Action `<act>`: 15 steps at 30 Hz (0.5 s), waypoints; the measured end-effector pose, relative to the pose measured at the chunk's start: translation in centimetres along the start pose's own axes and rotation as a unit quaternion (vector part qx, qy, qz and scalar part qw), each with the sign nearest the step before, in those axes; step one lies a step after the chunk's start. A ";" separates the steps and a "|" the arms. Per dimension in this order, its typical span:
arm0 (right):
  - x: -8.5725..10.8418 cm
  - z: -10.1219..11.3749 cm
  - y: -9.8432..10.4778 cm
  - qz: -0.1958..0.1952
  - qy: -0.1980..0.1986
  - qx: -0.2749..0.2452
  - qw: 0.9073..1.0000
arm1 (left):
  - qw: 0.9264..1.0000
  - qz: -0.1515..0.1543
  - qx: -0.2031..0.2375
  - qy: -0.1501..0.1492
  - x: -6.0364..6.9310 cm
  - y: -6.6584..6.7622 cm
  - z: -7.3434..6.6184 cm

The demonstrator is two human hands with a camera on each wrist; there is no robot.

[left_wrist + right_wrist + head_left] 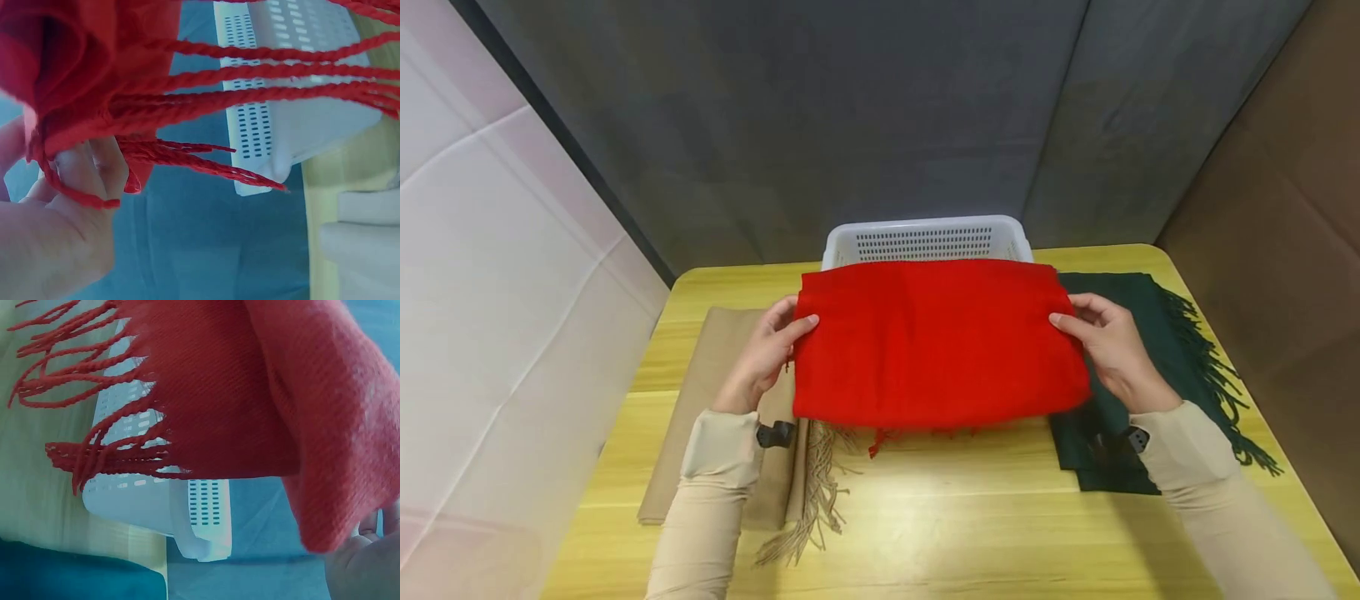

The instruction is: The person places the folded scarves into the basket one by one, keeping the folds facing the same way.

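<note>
A folded red scarf (936,346) is held up above the table, in front of a white plastic basket (925,242). My left hand (767,346) pinches its left edge, thumb on the near face. At the opposite edge my right hand (1112,346) grips it in the same way. Twisted red fringe hangs below the cloth and shows large in the left wrist view, beside the left hand (75,194). In the right wrist view the scarf (231,394) hides much of the right hand (369,562). The basket's inside is mostly covered by the scarf.
A folded beige scarf (722,400) with fringe lies on the left of the yellow wooden table (925,525). On the right lies a dark green fringed scarf (1120,450). A grey curtain (820,125) stands behind, with a white panel at left and a brown one at right.
</note>
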State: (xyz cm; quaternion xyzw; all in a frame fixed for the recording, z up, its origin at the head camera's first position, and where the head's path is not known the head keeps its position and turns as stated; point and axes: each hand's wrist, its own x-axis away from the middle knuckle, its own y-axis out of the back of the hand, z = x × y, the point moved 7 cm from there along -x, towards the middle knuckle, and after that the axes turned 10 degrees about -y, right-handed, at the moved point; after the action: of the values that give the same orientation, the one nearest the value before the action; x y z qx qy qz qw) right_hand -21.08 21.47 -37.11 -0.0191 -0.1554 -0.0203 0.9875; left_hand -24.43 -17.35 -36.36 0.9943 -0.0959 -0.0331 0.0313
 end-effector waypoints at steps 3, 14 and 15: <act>-0.8 0.4 0.0 -0.004 -0.016 -0.002 1.000 | 1.000 0.003 -0.023 0.005 -1.2 0.0 -0.6; -3.7 1.9 -0.1 -0.030 -0.022 0.004 0.999 | 0.998 -0.021 -0.051 0.004 -5.1 -0.4 -2.7; -3.9 2.0 -0.1 -0.037 -0.016 0.011 0.999 | 0.999 -0.024 -0.046 0.009 -5.4 -0.5 -2.7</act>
State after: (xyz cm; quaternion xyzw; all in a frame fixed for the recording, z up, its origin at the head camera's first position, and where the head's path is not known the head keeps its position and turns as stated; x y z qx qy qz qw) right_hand -25.41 21.63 -36.40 -0.0030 -0.1725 -0.0553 0.9835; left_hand -29.38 -15.67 -33.38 0.9941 -0.0705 -0.0293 0.0773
